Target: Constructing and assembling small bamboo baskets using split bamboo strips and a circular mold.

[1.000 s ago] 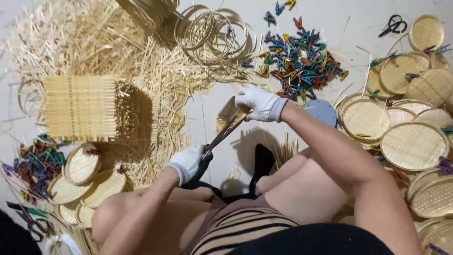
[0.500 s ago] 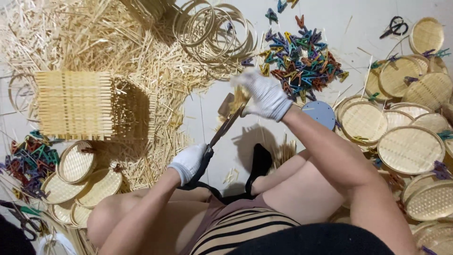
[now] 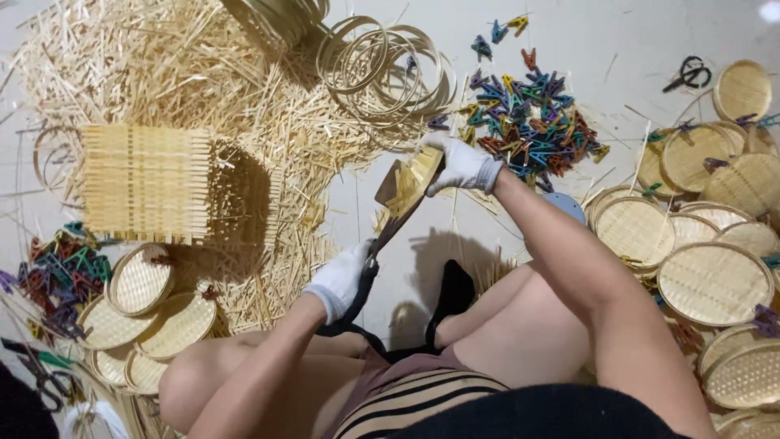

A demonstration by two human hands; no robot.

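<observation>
Item: trimming in progress. Nearest, the seated person's gloved left hand (image 3: 341, 280) is gripping the handles of long dark shears (image 3: 382, 244), blades angling up and away. Beyond, over bare floor, the gloved right hand (image 3: 463, 162) is pinching a small woven bamboo piece (image 3: 410, 183), pale yellow, flat, tilted, meeting the blade tips. Judgement: the cutting is going best with fingers staying clear of the blades and the piece being held taut. Farther: coloured clips (image 3: 532, 122), bamboo hoops (image 3: 382, 61).

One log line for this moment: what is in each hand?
left hand: grip on black-handled shears | right hand: holds woven bamboo piece against the blades | floor: coloured clips, round trays
</observation>
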